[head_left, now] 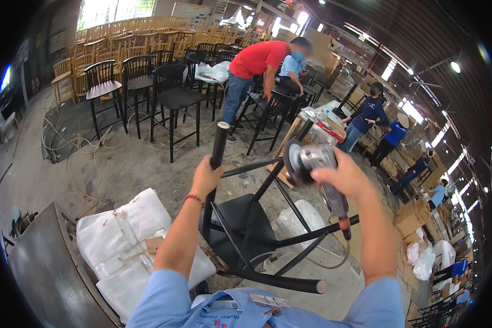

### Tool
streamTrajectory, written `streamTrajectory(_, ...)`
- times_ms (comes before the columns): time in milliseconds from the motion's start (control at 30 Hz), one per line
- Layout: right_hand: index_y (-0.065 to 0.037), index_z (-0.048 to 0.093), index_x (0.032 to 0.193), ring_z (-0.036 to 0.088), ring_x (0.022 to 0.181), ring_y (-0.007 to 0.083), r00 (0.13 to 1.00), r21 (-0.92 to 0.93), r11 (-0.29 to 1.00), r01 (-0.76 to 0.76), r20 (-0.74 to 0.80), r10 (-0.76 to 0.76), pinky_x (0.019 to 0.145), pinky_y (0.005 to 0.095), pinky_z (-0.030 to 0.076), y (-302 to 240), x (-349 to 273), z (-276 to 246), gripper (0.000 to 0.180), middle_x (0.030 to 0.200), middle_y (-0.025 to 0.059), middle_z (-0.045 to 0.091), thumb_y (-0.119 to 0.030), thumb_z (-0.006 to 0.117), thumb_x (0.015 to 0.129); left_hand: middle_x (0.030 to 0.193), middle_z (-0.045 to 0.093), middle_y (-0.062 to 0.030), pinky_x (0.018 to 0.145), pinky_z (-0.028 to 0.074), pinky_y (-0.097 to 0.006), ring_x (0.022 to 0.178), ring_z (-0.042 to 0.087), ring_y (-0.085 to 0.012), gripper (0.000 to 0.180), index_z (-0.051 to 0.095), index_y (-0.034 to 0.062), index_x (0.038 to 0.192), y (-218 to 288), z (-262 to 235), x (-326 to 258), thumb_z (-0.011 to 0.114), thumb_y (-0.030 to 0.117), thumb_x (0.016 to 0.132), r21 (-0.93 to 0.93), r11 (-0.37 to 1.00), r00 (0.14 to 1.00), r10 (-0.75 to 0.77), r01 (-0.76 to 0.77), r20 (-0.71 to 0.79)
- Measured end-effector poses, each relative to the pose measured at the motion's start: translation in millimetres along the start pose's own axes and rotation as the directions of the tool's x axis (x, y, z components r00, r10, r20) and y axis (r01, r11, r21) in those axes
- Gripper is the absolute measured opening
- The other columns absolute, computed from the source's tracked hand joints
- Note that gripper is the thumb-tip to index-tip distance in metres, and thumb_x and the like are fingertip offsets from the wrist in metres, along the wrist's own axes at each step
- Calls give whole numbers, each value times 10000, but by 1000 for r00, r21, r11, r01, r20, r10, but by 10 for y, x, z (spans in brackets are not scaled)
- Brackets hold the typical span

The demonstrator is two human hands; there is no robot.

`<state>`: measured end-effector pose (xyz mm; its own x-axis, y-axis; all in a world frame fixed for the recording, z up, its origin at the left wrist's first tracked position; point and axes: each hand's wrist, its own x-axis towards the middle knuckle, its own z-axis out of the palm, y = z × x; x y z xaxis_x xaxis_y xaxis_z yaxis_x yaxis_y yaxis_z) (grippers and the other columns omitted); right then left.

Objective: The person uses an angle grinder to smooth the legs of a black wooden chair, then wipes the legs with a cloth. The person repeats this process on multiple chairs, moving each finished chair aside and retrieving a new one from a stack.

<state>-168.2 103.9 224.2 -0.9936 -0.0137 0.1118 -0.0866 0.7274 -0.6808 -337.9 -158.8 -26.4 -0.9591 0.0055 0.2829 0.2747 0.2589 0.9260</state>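
A black wooden bar chair (pixel 240 221) is tipped over in front of me, its legs pointing up and toward me. My left hand (pixel 206 176) is wrapped round one upright leg, just below its pale bare end. In my right hand (pixel 345 174) is a grey air-powered disc sander (pixel 318 157), with an orange fitting and a hose at its lower end. The sander's round pad (pixel 295 164) faces left, by the upper end of another leg. Whether the pad touches that leg cannot be made out, as the sander hides the spot.
White wrapped bundles (pixel 123 229) lie at left beside a dark tabletop (pixel 54 268). Black bar chairs (pixel 177 98) and rows of unpainted chairs (pixel 131 33) stand behind. A person in red (pixel 257 60) bends over a chair; others work along the right. Hoses cross the floor.
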Motion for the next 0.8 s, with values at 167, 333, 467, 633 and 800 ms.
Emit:
streamTrajectory(167, -6, 579, 1224, 629, 960, 192, 947, 59, 981, -187, -254, 196, 896, 347, 491, 1021, -1443, -150, 700, 1054, 92, 662, -252, 843, 624, 1136, 675, -194, 954, 497, -340, 1079, 650, -257, 423, 570, -84, 1221, -456, -241, -897, 665, 142, 875, -61, 995, 991, -84, 78, -103)
streamTrajectory(333, 11, 616, 1153, 648, 861, 173, 876, 210, 855, -473, 10, 482, 794, 341, 526, 2496, -2842, 34, 650, 995, 77, 684, -202, 868, 593, 1028, 709, -170, 883, 526, -331, 972, 686, -233, 287, 632, -67, 1106, -465, -569, -2441, 633, 120, 889, 48, 963, 954, -254, 264, -161)
streamTrajectory(467, 20, 607, 1110, 635, 784, 160, 736, 282, 680, -677, 264, 623, 713, 330, 527, 3382, -3631, 917, 563, 942, 79, 670, -125, 833, 615, 944, 718, -190, 825, 528, -378, 901, 695, -277, 259, 678, -35, 1015, -253, -848, -3673, 623, 163, 858, 286, 858, 904, -401, 427, -147)
streamTrajectory(633, 16, 595, 1088, 620, 754, 166, 688, 241, 663, -708, 445, 573, 685, 324, 521, 2994, -3739, 1803, 518, 900, 78, 651, -84, 803, 624, 964, 721, -181, 824, 528, -354, 888, 692, -254, 305, 676, -32, 1060, 284, -1339, -4179, 628, 218, 892, 313, 744, 797, -478, 591, -371)
streamTrajectory(800, 21, 579, 1158, 617, 890, 185, 815, 333, 851, -405, 554, 171, 802, 324, 509, 2677, -3130, 2796, 628, 1002, 116, 652, -141, 846, 613, 977, 721, -177, 843, 523, -368, 916, 687, -275, 301, 692, -18, 1037, 216, -2075, -4706, 623, 228, 877, 268, 656, 620, -390, 706, -681)
